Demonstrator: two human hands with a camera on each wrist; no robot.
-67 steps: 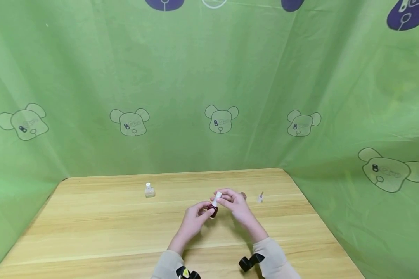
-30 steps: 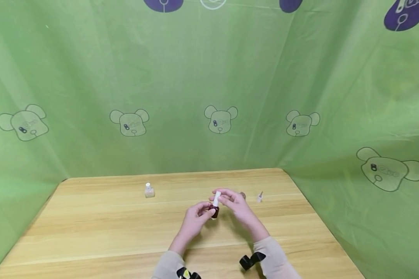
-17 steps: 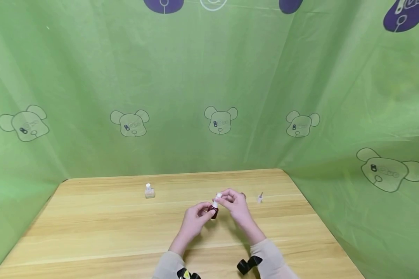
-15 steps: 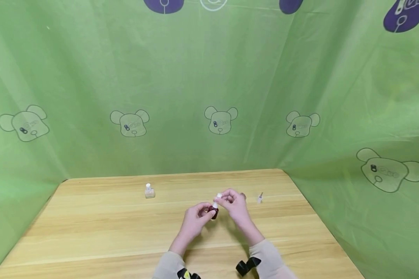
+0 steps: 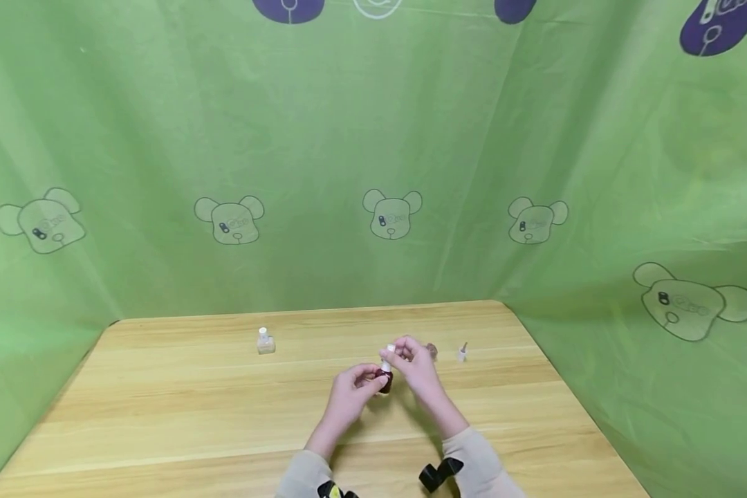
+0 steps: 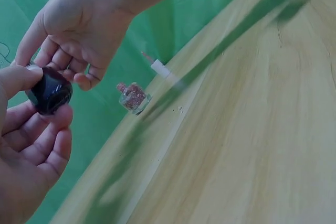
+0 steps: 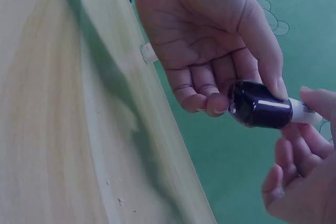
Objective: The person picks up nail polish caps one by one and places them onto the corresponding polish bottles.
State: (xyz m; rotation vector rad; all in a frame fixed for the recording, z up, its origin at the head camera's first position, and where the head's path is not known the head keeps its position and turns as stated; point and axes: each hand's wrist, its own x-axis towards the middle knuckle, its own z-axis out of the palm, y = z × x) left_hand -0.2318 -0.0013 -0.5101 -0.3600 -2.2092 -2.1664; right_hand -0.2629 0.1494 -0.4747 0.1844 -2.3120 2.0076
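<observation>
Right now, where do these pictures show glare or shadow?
Head view: bright, with soft shadows on the table; left wrist view: dimmer, a dark greenish band crossing the table; right wrist view: a similar band, plus a bright glare streak on the dark bottle.

Wooden table [image 5: 211, 408] bears 1 clear bottle [image 5: 265, 344], 1 glittery bottle [image 6: 133, 98] — and 1 upturned cap [image 5: 463, 355].

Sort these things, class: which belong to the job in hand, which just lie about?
In the job: dark red bottle, held by the left hand; its white cap, pinched by the right hand.
Apparently just lying about: pale bottle, glitter bottle, loose brush cap.
</observation>
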